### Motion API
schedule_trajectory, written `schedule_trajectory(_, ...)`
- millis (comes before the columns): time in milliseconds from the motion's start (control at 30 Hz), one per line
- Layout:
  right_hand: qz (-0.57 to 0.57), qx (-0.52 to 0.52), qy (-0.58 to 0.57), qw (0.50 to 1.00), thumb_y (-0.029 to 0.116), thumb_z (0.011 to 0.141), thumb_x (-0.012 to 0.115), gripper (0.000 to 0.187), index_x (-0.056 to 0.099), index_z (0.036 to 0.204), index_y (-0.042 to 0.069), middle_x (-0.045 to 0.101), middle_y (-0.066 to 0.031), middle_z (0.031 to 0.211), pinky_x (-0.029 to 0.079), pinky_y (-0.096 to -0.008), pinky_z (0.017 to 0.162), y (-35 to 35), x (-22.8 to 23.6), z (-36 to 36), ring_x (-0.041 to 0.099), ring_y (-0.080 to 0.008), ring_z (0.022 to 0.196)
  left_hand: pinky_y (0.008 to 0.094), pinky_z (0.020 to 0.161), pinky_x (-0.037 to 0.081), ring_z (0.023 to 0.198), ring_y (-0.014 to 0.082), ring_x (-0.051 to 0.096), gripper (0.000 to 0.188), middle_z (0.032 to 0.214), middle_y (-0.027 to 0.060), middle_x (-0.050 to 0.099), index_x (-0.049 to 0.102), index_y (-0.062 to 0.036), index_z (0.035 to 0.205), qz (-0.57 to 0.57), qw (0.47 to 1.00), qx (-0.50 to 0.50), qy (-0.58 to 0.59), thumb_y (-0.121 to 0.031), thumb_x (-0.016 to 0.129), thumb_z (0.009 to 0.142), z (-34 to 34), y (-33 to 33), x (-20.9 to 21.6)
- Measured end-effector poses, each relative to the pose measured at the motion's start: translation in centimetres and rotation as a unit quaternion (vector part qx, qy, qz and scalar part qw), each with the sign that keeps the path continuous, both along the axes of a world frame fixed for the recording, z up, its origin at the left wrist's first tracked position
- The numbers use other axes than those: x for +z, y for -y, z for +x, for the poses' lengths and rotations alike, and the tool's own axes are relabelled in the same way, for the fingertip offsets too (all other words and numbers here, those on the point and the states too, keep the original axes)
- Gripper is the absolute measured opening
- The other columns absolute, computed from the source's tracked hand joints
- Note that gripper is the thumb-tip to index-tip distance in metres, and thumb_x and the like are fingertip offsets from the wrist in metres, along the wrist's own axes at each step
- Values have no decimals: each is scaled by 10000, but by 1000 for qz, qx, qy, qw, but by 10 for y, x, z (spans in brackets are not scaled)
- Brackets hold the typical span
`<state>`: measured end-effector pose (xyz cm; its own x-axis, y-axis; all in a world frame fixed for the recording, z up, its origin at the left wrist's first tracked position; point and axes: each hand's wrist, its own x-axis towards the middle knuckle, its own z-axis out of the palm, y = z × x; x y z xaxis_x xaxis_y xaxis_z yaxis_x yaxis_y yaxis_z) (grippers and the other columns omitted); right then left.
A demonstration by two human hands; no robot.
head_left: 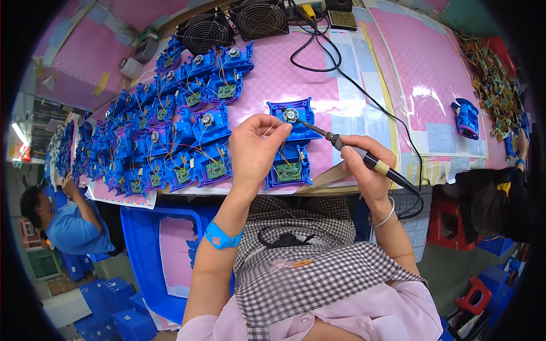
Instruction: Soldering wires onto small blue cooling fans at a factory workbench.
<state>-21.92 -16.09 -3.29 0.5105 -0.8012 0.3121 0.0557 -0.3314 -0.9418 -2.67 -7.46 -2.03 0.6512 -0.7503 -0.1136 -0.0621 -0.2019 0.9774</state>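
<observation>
My right hand (369,170) grips a soldering iron (402,180) by its dark handle. Its tip reaches the edge of a small round speaker (291,115) set in a blue plastic housing half (306,132). Pinched between the thumb and fingers of my left hand (256,149) is a thin pale strand of solder wire (268,130), close to the speaker's left side. The exact contact at the tip is too small to make out. Just below, nearer me, lies a second blue housing half with a green circuit board (287,172).
Rows of blue housings (207,128) with speakers, boards and wires cover the table's left. Two black fans (205,33) stand behind. The iron's cord (392,113) crosses on the right, near a lone blue housing (467,118) and heaped boards (489,79). Other people work at both sides.
</observation>
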Motion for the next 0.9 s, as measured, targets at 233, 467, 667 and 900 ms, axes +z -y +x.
schedule_trajectory(233, 12, -8, -5, 1000, 79, 839, 656, 188, 683, 993, -26, 651, -58, 713, 443, -190, 506, 2, -4, 10, 581, -73, 561, 244, 545, 442, 601, 66, 570, 153, 694, 55, 675, 720, 4, 854, 39, 965, 5, 260, -126, 709, 775, -1, 2, -7)
schedule_trajectory(467, 7, -2, -12, 1000, 86, 836, 658, 188, 687, 986, -23, 653, -56, 712, 441, -192, 505, 3, -4, 15, 583, -73, 563, 243, 531, 437, 577, 74, 566, 163, 695, 64, 679, 723, 0, 870, 62, 971, 10, 231, -129, 706, 773, -3, 5, -2)
schedule_trajectory(667, 32, -7, -29, 999, 60, 803, 683, 161, 701, 947, -11, 702, -104, 843, 506, -240, 625, 1, 2, 15, 650, -125, 712, 244, 514, 431, 571, 75, 567, 155, 704, 63, 679, 722, -2, 866, 63, 971, 7, 229, -124, 704, 773, -5, 5, -2)
schedule_trajectory(900, 10, -8, -1, 1000, 65, 832, 654, 183, 680, 985, -31, 648, -63, 720, 446, -198, 513, 3, 3, 10, 585, -83, 567, 246, 535, 445, 599, 84, 590, 142, 722, 71, 687, 721, -3, 861, 54, 971, 2, 234, -115, 698, 777, -6, 6, 0)
